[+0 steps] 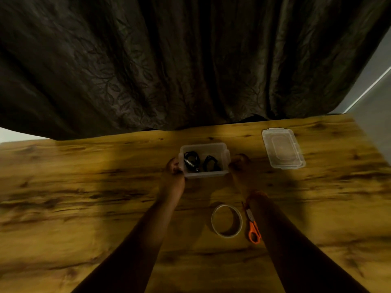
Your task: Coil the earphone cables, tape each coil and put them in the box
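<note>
A small clear plastic box (pixel 204 174) stands on the wooden table at the middle. Inside it lie two black coiled earphone cables, one on the left (pixel 191 161) and one on the right (pixel 210 163). My left hand (pixel 174 167) grips the box's left end with curled fingers. My right hand (pixel 239 162) holds the box's right end. The picture is blurred and dim, so finer finger detail is not visible.
The box's clear lid (pixel 283 148) lies at the back right. A roll of clear tape (pixel 226 220) and orange-handled scissors (pixel 252 224) lie near my right forearm. A dark curtain (pixel 190 60) hangs behind the table's far edge.
</note>
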